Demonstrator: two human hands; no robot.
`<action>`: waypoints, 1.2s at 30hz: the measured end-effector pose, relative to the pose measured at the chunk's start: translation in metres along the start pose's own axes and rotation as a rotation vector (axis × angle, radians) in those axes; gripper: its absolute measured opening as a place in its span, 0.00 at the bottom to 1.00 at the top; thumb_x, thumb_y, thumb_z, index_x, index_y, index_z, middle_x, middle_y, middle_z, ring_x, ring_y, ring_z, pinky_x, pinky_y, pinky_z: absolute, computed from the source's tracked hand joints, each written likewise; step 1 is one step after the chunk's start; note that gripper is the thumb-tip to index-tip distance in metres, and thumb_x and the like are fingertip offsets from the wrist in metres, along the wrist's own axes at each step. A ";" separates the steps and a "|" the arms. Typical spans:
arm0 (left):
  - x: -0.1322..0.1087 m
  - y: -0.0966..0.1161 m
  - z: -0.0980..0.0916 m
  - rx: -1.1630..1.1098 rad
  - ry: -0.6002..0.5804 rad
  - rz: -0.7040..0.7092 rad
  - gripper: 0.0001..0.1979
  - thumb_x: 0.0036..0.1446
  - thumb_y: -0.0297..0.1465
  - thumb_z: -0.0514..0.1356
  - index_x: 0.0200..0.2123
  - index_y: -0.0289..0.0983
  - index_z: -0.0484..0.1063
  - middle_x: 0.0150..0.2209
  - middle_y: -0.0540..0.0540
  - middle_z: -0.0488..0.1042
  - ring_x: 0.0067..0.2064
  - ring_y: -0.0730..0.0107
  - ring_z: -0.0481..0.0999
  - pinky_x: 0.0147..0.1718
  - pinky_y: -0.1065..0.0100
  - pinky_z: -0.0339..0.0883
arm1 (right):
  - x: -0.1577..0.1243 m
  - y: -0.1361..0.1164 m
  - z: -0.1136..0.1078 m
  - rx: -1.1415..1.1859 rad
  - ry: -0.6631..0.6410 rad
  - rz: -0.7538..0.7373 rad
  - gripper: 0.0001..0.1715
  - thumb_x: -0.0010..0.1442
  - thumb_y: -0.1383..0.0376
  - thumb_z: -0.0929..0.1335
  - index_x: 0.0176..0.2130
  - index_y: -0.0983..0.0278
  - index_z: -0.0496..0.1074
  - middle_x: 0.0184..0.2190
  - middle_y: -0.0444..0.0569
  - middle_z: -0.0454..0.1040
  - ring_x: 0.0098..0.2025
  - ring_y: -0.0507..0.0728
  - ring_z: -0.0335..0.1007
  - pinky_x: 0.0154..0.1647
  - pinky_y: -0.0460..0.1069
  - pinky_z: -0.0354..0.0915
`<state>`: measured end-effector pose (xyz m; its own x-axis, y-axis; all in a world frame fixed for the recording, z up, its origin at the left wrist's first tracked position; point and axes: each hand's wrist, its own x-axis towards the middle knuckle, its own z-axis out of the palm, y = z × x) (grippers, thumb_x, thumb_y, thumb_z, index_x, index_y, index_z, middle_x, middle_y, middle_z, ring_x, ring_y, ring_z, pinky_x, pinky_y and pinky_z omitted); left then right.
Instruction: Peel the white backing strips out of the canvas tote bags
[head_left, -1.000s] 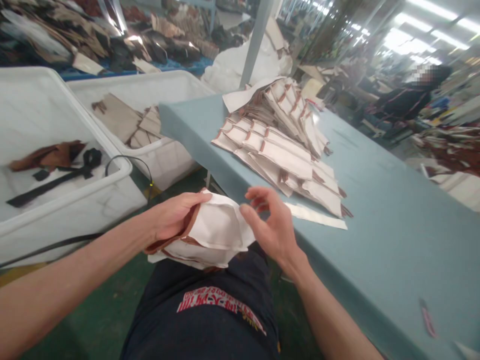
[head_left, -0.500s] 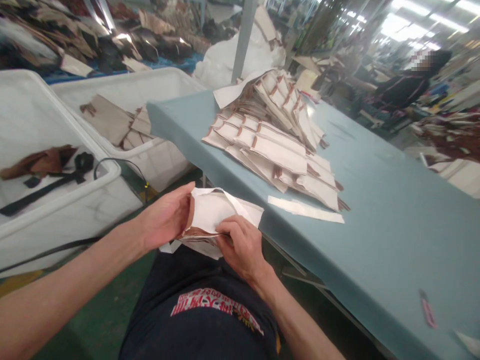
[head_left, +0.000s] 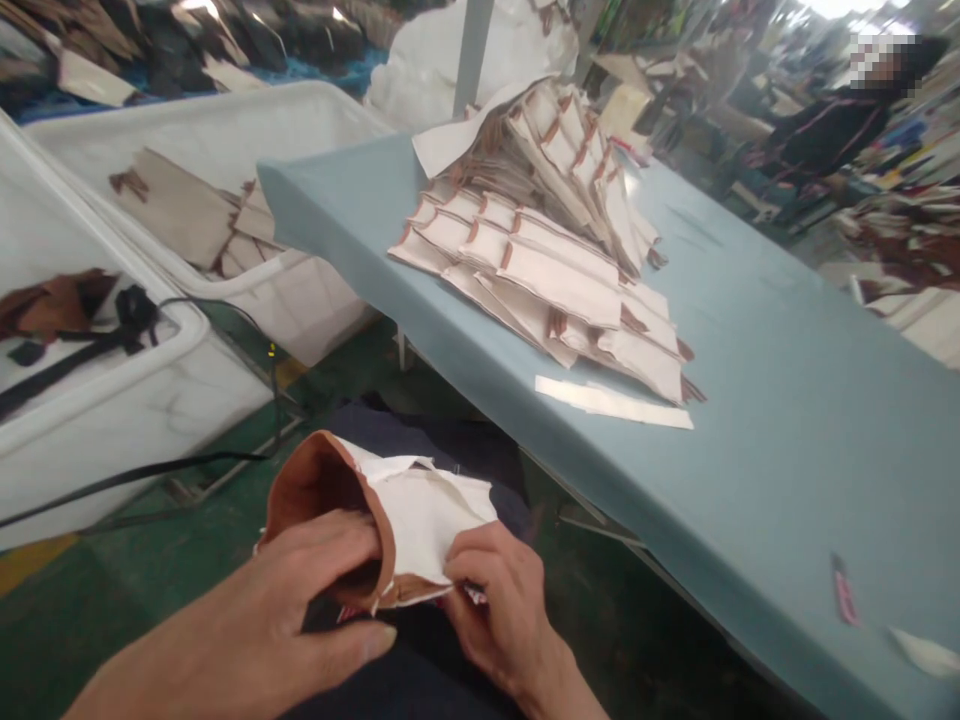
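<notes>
Over my lap I hold a white fabric piece with brown leather trim [head_left: 409, 510], partly turned so its brown side bulges out at the left. The fingers of my left hand [head_left: 300, 590] reach inside its opening, thumb stretched along the bottom. My right hand [head_left: 499, 595] pinches its lower right edge. A heap of similar white pieces with brown trim [head_left: 547, 250] lies on the blue-grey table [head_left: 787, 400] ahead, with a loose white strip [head_left: 611, 400] beside it.
Two white plastic tubs stand at the left: the near tub [head_left: 112, 400] holds brown and black straps, the far tub [head_left: 247, 140] holds beige pieces. A black cable [head_left: 150, 470] runs across the green floor. A person in dark clothes [head_left: 832, 130] works at the far right.
My hands and the fabric piece came down and nearer to me. My left fingers went into the piece and its brown side now shows. The view tilted downward.
</notes>
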<state>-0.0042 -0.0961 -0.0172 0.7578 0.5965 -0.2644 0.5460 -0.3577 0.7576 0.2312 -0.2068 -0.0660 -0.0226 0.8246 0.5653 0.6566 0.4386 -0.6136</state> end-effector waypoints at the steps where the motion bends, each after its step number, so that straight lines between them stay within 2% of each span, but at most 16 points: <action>1: -0.003 -0.004 0.003 0.000 0.005 0.012 0.13 0.57 0.33 0.69 0.46 0.45 0.84 0.46 0.48 0.88 0.47 0.56 0.86 0.48 0.69 0.79 | -0.002 -0.001 0.000 0.006 -0.001 -0.006 0.05 0.75 0.71 0.67 0.47 0.60 0.70 0.33 0.48 0.81 0.33 0.55 0.78 0.34 0.48 0.72; 4: -0.013 -0.016 0.011 0.026 0.033 0.034 0.17 0.58 0.35 0.70 0.51 0.47 0.83 0.54 0.45 0.87 0.56 0.50 0.84 0.57 0.64 0.77 | -0.007 -0.003 0.002 0.013 -0.028 -0.021 0.06 0.75 0.71 0.66 0.46 0.59 0.70 0.32 0.48 0.81 0.31 0.55 0.77 0.32 0.48 0.72; 6: -0.020 -0.019 0.019 0.031 0.019 0.032 0.14 0.59 0.35 0.70 0.49 0.48 0.83 0.54 0.46 0.87 0.57 0.50 0.84 0.58 0.64 0.77 | -0.009 -0.004 0.004 0.015 -0.058 -0.029 0.07 0.74 0.71 0.65 0.45 0.59 0.69 0.32 0.47 0.81 0.30 0.55 0.76 0.31 0.48 0.71; 8: -0.025 -0.017 0.028 0.021 -0.019 0.024 0.11 0.60 0.34 0.69 0.47 0.48 0.83 0.55 0.46 0.87 0.58 0.50 0.83 0.62 0.64 0.75 | -0.011 -0.004 0.006 0.027 -0.073 -0.034 0.07 0.73 0.71 0.65 0.44 0.59 0.68 0.31 0.46 0.81 0.29 0.54 0.75 0.30 0.48 0.70; 10: -0.026 -0.011 0.036 -0.003 -0.046 -0.009 0.13 0.59 0.34 0.69 0.48 0.47 0.82 0.58 0.45 0.85 0.59 0.50 0.82 0.64 0.62 0.72 | -0.014 -0.003 0.007 0.035 -0.077 -0.032 0.08 0.71 0.72 0.65 0.44 0.58 0.67 0.31 0.45 0.80 0.28 0.54 0.74 0.29 0.48 0.68; 12: -0.022 -0.003 0.043 -0.032 -0.062 -0.074 0.13 0.57 0.33 0.68 0.46 0.46 0.80 0.55 0.45 0.86 0.55 0.51 0.83 0.60 0.62 0.75 | -0.017 -0.001 0.007 0.031 -0.110 -0.028 0.09 0.68 0.73 0.66 0.43 0.58 0.66 0.30 0.44 0.80 0.28 0.54 0.73 0.29 0.48 0.66; 14: -0.014 0.004 0.047 -0.058 -0.071 -0.121 0.09 0.54 0.34 0.67 0.40 0.45 0.78 0.46 0.46 0.86 0.47 0.53 0.84 0.51 0.63 0.78 | -0.020 0.002 0.006 0.026 -0.154 -0.002 0.10 0.66 0.73 0.66 0.43 0.57 0.65 0.30 0.43 0.79 0.27 0.53 0.73 0.29 0.48 0.65; 17: -0.004 0.011 0.053 -0.087 -0.028 -0.100 0.05 0.53 0.36 0.67 0.33 0.45 0.75 0.36 0.48 0.83 0.39 0.55 0.82 0.42 0.64 0.78 | -0.022 0.005 0.006 0.042 -0.180 0.032 0.09 0.67 0.72 0.66 0.42 0.57 0.65 0.30 0.42 0.79 0.27 0.53 0.73 0.29 0.47 0.64; 20: -0.001 0.012 0.058 -0.127 0.053 -0.072 0.06 0.56 0.39 0.67 0.32 0.45 0.75 0.33 0.48 0.83 0.35 0.56 0.82 0.37 0.65 0.76 | -0.023 0.005 0.007 0.046 -0.211 0.021 0.08 0.70 0.70 0.66 0.42 0.57 0.64 0.31 0.42 0.79 0.27 0.53 0.73 0.29 0.47 0.63; 23: -0.003 0.007 0.062 -0.210 0.058 -0.092 0.09 0.61 0.43 0.66 0.33 0.45 0.78 0.33 0.48 0.84 0.33 0.56 0.83 0.34 0.65 0.76 | -0.023 0.004 0.009 0.058 -0.263 0.006 0.06 0.73 0.68 0.66 0.42 0.56 0.64 0.31 0.42 0.79 0.27 0.53 0.73 0.28 0.48 0.63; 27: -0.009 -0.009 0.061 -0.201 0.124 -0.238 0.17 0.71 0.45 0.61 0.34 0.43 0.81 0.30 0.46 0.85 0.31 0.55 0.83 0.31 0.65 0.77 | -0.025 0.003 0.013 0.057 -0.320 -0.058 0.07 0.72 0.70 0.65 0.42 0.57 0.65 0.32 0.43 0.80 0.28 0.55 0.74 0.29 0.49 0.65; 29: -0.017 -0.017 0.060 -0.116 0.190 -0.280 0.15 0.71 0.43 0.64 0.35 0.43 0.84 0.33 0.44 0.88 0.35 0.53 0.85 0.37 0.64 0.80 | -0.026 0.003 0.014 0.050 -0.349 -0.064 0.07 0.74 0.68 0.66 0.42 0.56 0.66 0.31 0.43 0.80 0.28 0.55 0.74 0.29 0.50 0.66; 31: -0.028 -0.023 0.062 -0.054 0.231 -0.245 0.10 0.69 0.39 0.66 0.42 0.44 0.88 0.45 0.42 0.91 0.47 0.48 0.87 0.52 0.61 0.81 | -0.026 0.003 0.014 0.080 -0.360 -0.048 0.08 0.77 0.61 0.67 0.42 0.56 0.67 0.32 0.43 0.81 0.29 0.54 0.75 0.29 0.50 0.66; 32: -0.033 -0.025 0.065 -0.033 0.240 -0.205 0.11 0.69 0.37 0.66 0.48 0.45 0.89 0.51 0.42 0.90 0.53 0.47 0.86 0.61 0.59 0.78 | -0.025 0.003 0.013 0.114 -0.347 -0.032 0.10 0.78 0.56 0.67 0.42 0.56 0.67 0.32 0.43 0.81 0.29 0.54 0.76 0.29 0.49 0.66; 34: -0.043 -0.026 0.073 0.011 0.233 -0.116 0.17 0.72 0.33 0.61 0.55 0.45 0.88 0.56 0.41 0.89 0.60 0.46 0.84 0.70 0.54 0.70 | -0.023 0.004 0.009 0.189 -0.269 0.036 0.16 0.79 0.49 0.66 0.44 0.57 0.68 0.33 0.44 0.81 0.30 0.54 0.77 0.31 0.49 0.67; 36: -0.050 -0.025 0.084 0.057 0.208 -0.052 0.20 0.74 0.32 0.58 0.59 0.44 0.87 0.57 0.39 0.88 0.62 0.43 0.84 0.72 0.51 0.67 | -0.019 0.006 0.002 0.206 -0.141 0.143 0.18 0.79 0.47 0.65 0.47 0.57 0.70 0.35 0.46 0.81 0.33 0.56 0.79 0.34 0.49 0.71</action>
<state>-0.0256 -0.1770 -0.0734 0.6412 0.7486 -0.1684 0.6058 -0.3592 0.7099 0.2340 -0.2193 -0.0822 -0.0546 0.9187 0.3912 0.4940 0.3653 -0.7890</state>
